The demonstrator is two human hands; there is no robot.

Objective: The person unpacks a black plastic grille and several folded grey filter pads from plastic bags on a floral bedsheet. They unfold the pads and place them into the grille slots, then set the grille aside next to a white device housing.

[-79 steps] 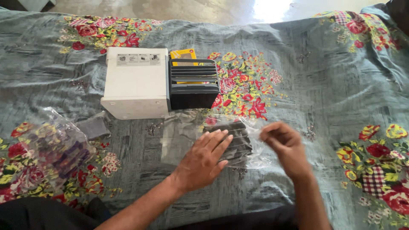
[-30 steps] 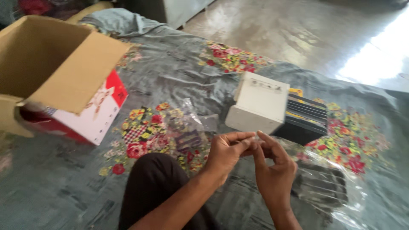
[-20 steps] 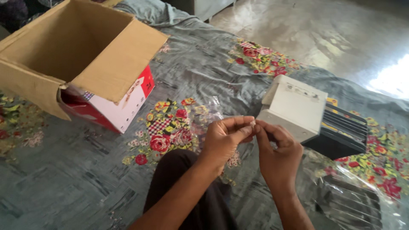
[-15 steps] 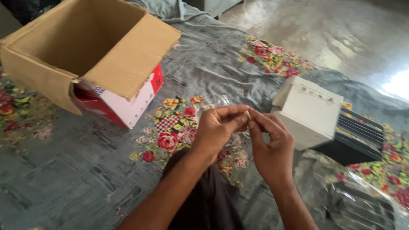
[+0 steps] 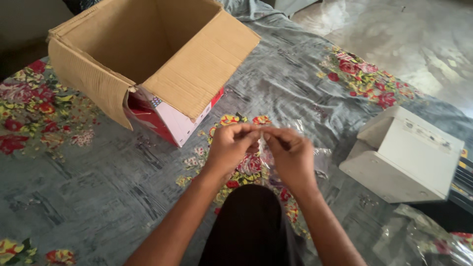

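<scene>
Both hands, left hand [image 5: 230, 146] and right hand [image 5: 291, 156], pinch a small clear wrapper [image 5: 261, 140] unopened, right of the empty cardboard box [image 5: 148, 59].

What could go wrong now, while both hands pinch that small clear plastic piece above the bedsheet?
1. The left hand and right hand pinch the small clear plastic piece only at the fingertips, so it may slip and be hard to find on the floral bedsheet.
2. The open cardboard box leans on its side nearby; an elbow might knock it.
3. The white device sits close to the right arm and could be bumped.
</scene>
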